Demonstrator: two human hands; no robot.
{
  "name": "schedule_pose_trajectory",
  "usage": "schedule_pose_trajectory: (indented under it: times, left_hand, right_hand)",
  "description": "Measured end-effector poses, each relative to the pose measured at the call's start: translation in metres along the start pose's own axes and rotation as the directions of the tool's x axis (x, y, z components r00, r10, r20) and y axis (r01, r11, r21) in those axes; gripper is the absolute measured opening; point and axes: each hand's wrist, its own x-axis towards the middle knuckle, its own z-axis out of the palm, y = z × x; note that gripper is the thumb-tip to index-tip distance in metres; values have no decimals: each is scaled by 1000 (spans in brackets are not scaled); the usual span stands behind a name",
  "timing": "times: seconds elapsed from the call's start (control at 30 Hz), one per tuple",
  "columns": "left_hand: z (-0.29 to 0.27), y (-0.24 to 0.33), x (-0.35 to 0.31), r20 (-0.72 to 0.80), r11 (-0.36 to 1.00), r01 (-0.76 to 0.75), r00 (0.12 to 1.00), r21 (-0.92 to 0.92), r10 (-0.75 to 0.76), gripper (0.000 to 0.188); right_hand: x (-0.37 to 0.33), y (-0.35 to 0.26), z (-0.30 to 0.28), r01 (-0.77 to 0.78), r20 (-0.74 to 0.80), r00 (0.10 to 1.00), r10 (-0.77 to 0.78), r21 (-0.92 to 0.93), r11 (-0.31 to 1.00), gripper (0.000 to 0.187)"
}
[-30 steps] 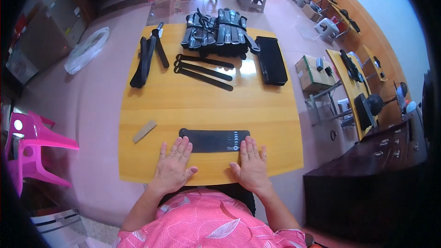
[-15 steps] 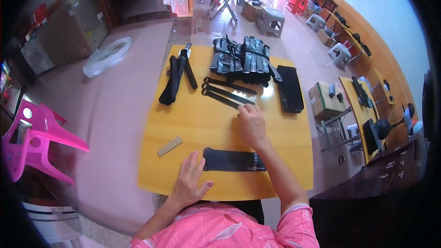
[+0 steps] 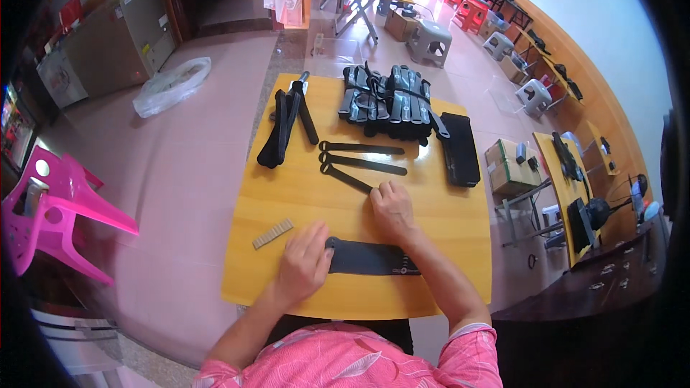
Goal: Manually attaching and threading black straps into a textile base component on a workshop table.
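My right hand is closed on the near end of a narrow black strap with a ring at its far end. Two similar straps, the upper one and the middle one, lie just beyond it. My left hand rests at the left edge of a flat black panel, fingers stretched out and close together, covering a little of that edge. Small slots line the panel's right part, partly behind my right forearm. Left of my left hand lies a small beige ribbed strip.
A bundle of black and grey straps sits at the table's far side, with a black folded stack to its right. More black straps lie far left. A pink chair stands left of the yellow table; a carton is at right.
My left hand has moved right onto the panel's left edge. The strap in my right hand has swung to a steeper angle, apart from the other two.
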Motion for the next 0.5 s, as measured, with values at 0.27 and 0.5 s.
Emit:
schedule_pose_trajectory:
  times: [0.27, 0.5]
  left_hand:
    - [53, -75, 126, 259, 977, -131, 962, 168, 84, 37]
    - [60, -86, 121, 241, 975, -187, 958, 122, 154, 41]
  right_hand:
    - [-5, 0, 0, 68, -11, 998, -69, -84, 994, 8]
    - [-27, -31, -77, 72, 243, 966, -88, 76, 995, 9]
